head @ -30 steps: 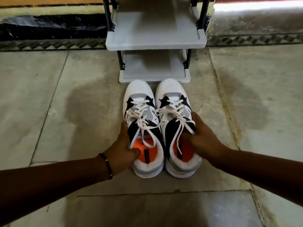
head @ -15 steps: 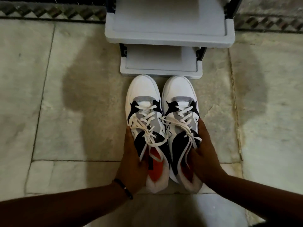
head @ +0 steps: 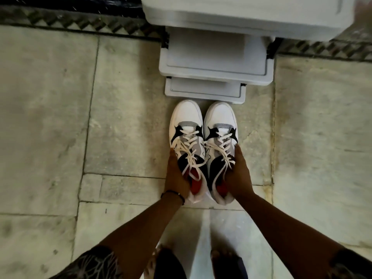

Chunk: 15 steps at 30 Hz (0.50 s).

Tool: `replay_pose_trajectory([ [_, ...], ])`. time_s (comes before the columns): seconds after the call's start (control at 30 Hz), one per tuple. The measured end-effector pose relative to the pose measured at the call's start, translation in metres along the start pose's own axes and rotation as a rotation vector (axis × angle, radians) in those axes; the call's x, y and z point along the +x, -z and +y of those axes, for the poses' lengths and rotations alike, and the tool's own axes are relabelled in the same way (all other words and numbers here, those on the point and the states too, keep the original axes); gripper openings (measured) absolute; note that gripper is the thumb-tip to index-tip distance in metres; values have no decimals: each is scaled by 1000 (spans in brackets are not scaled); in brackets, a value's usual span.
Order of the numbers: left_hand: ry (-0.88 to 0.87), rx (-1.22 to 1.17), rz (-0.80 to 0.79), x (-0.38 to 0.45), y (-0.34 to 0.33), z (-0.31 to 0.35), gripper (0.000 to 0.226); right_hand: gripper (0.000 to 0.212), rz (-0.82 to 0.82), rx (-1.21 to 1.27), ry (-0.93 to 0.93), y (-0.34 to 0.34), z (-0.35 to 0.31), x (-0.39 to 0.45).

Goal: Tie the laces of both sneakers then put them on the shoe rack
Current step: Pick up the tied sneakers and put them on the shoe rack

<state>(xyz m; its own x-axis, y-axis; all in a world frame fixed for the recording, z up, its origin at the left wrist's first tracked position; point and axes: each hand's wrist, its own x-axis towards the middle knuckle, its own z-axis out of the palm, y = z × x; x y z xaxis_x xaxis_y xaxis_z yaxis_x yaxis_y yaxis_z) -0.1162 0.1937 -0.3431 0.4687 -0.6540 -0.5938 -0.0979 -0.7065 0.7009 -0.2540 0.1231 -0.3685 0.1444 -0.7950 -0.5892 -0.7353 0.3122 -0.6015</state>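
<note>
Pale stone floor (head: 124,121) w/ dark grout lines runs under everything, patterned border strip along the top. 2 white/black/grey sneakers sit side by side, toes just short of the shoe rack (head: 213,77). Left sneaker (head: 186,125) and right sneaker (head: 220,123) touch along their inner sides; laces look tied, loops lying loose over the tongues. Left hand (head: 177,176) grips the left one at the collar, fingers wrapped round the outer side, thumb apparently inside over the orange lining. Right hand (head: 237,176) does the same on the right one. Whether the soles are off the floor, can't tell.

Step in hand, as I read it: carry the pair to the rack. To do it well: keep both grips firm at the collar, lift level, keep loops from snagging the shelf lip, slide toes in 1st, set both flat on 1 tier. Bare feet (head: 221,258) and dark trouser legs show at bottom edge.
</note>
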Motion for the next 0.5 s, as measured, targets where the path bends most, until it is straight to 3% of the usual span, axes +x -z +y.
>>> replay_pose_trajectory([
  [0.07,34,-147,85,-11,8,11,34,64,12,24,-56,10,-12,-17],
  [0.17,145,-67,51,-49,32,34,47,62,13,45,-108,29,-35,-56],
  [0.23,121,20,28,-78,49,45,59,64,-2,68,-119,50,-59,-86],
  [0.5,81,-353,55,-182,128,131,56,65,27,257,-94,124,-164,-199],
])
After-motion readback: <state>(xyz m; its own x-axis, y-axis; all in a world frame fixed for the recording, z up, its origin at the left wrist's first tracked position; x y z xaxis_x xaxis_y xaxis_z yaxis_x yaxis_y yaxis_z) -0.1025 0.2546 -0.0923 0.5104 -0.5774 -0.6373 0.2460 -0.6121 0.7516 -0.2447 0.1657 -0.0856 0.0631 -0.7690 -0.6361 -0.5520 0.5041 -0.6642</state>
